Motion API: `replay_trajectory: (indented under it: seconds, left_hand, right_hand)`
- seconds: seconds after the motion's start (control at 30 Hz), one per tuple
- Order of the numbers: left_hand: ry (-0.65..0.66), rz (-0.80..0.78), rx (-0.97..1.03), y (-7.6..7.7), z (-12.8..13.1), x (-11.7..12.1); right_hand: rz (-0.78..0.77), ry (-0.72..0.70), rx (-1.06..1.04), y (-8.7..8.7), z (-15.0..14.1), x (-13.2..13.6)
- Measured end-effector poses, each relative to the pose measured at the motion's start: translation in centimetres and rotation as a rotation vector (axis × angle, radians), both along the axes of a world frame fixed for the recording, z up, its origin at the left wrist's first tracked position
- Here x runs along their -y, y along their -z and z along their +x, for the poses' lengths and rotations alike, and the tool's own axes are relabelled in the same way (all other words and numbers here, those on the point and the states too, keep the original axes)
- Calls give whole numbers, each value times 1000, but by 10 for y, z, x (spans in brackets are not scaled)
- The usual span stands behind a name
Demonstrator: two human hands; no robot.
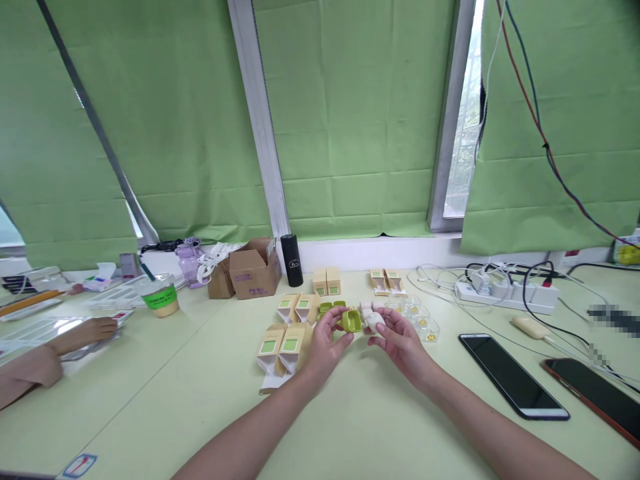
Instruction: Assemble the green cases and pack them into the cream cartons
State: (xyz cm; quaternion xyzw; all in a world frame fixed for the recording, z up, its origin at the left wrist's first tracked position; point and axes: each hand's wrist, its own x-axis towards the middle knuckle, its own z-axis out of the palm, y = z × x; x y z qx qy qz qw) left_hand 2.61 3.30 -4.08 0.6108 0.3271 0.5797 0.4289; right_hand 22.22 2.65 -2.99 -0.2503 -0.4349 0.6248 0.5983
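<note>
My left hand [326,343] is closed on a small olive-green open case [352,321], its hollow side facing me. Close beside it, my right hand [404,343] pinches a small rounded white piece [375,323], whose kind I cannot make out. Behind my left fingers lie more olive-green cases [330,307], partly hidden. Small white pieces [367,305] sit just beyond my right fingers. Clear plastic cups [426,327] with yellow spots stand to the right of that hand. Cardboard boxes with green labels [290,343] stand left of my left hand.
More small boxes [326,281] and two flaps-open cartons [388,283] stand farther back. A black bottle [291,260], a brown carton [256,270] and a drink cup [160,297] are left. Phones [513,375] and a cabled power strip [507,295] lie right. Another person's hand [93,333] rests far left.
</note>
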Motion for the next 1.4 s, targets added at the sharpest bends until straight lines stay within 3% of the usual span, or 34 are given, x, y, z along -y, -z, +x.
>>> replay_trajectory:
  seconds: [0.37, 0.6, 0.77, 1.03, 1.4]
  left_hand:
    - [-113, 23, -152, -1, 0, 2]
    - [-183, 52, -237, 1, -2, 3]
    - [-204, 68, -240, 3, -3, 1]
    - [-212, 43, -269, -3, 1, 7]
    - [-207, 27, -263, -8, 4, 11]
  right_hand:
    - [12, 14, 152, 2, 1, -3]
    - [-110, 25, 139, 4, 4, -9]
    - [-44, -20, 100, 6, 5, -11]
    - [-11, 103, 212, 7, 0, -10]
    - [75, 134, 319, 9, 0, -12]
